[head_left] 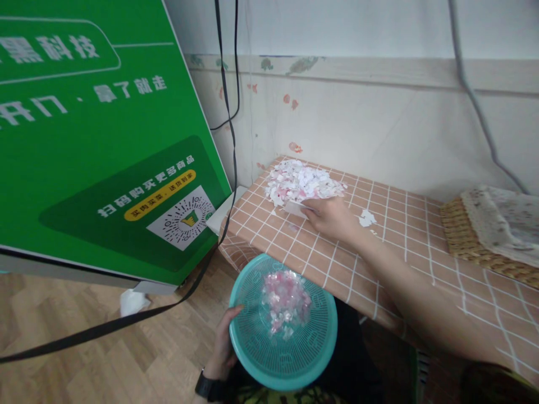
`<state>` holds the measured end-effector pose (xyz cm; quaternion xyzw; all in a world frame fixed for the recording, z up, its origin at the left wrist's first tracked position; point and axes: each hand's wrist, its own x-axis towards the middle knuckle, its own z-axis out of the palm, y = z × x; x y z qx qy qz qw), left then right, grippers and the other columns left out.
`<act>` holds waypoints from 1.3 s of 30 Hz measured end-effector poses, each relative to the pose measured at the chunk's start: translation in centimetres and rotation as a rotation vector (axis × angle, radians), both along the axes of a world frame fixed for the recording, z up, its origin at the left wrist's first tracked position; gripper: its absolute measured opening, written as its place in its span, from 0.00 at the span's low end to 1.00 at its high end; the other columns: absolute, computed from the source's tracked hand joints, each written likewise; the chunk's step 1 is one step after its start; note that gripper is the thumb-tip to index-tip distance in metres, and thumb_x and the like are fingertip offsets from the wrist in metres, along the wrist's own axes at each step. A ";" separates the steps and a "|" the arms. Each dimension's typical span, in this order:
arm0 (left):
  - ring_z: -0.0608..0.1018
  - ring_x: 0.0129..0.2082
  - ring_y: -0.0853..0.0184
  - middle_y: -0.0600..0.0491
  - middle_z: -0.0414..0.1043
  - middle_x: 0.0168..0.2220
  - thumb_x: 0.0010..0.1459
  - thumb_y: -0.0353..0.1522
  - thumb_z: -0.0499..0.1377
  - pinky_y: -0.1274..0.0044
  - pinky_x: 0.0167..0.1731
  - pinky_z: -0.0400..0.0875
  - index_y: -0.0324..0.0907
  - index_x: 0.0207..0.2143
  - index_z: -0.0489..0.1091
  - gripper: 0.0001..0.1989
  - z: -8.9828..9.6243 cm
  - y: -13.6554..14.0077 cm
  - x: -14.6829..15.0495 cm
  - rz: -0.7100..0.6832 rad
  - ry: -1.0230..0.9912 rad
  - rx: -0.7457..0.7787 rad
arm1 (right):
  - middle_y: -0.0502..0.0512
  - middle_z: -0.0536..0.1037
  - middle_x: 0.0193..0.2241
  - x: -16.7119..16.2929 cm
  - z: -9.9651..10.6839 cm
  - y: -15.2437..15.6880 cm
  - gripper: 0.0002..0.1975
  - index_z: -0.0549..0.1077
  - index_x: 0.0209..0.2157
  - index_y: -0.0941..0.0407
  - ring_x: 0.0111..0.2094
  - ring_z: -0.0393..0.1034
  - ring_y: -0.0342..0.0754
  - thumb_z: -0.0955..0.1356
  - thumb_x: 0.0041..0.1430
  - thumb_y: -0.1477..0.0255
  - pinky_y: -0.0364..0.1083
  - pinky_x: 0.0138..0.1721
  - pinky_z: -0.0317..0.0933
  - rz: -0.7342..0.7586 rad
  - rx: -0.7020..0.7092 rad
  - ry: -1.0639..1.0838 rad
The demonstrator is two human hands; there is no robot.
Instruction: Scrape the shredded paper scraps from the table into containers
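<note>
Head view: loose heap of small white and pink paper-like scraps point(301, 178) on a table with a brown, white-gridded cloth point(332, 264), at the far left corner by the wall. Heap's long axis runs roughly left-right. Right hand point(330, 217) is nearer, at the heap's near side, fingers closed on a thin white flat card point(296, 210); exact grip partly hidden. Left hand point(223, 343) grips the left rim of a round teal plastic basket point(286, 365), thumb over the edge. Basket sits below the near table edge, heap up and beyond it; contact with the table: cannot tell. Shiny pink-and-white bits point(286, 297) inside. Card and right hand lie between heap and basket. Small white scrap point(368, 218) right of the hand; woven tan wicker basket point(457, 235) farther right. Long black strap point(229, 185) hangs left, before a big green printed panel point(105, 151).
</note>
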<state>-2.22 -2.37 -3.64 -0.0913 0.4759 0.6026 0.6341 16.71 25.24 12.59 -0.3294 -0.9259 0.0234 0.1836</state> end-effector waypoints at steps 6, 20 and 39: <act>0.80 0.25 0.61 0.46 0.81 0.27 0.47 0.33 0.65 0.70 0.33 0.75 0.33 0.31 0.78 0.10 0.8 0.0 -0.2 0.012 0.020 -0.022 | 0.55 0.77 0.27 -0.6 -1.3 -0.3 0.14 0.76 0.36 0.55 0.27 0.67 0.45 0.60 0.64 0.68 0.45 0.30 0.51 0.023 0.040 0.046; 0.77 0.22 0.65 0.51 0.79 0.23 0.43 0.31 0.67 0.74 0.27 0.73 0.36 0.25 0.76 0.07 2.5 0.3 -1.3 0.079 0.139 -0.027 | 0.53 0.81 0.32 -0.9 -0.7 -1.3 0.14 0.78 0.39 0.54 0.29 0.72 0.44 0.61 0.64 0.68 0.44 0.32 0.59 0.168 -0.114 0.143; 0.78 0.23 0.63 0.49 0.79 0.24 0.44 0.31 0.66 0.73 0.28 0.74 0.34 0.27 0.77 0.08 2.0 -0.2 -1.9 0.085 0.089 0.008 | 0.55 0.80 0.27 -3.0 -1.7 -1.7 0.16 0.78 0.39 0.55 0.25 0.70 0.46 0.59 0.64 0.68 0.44 0.28 0.54 0.051 0.062 0.075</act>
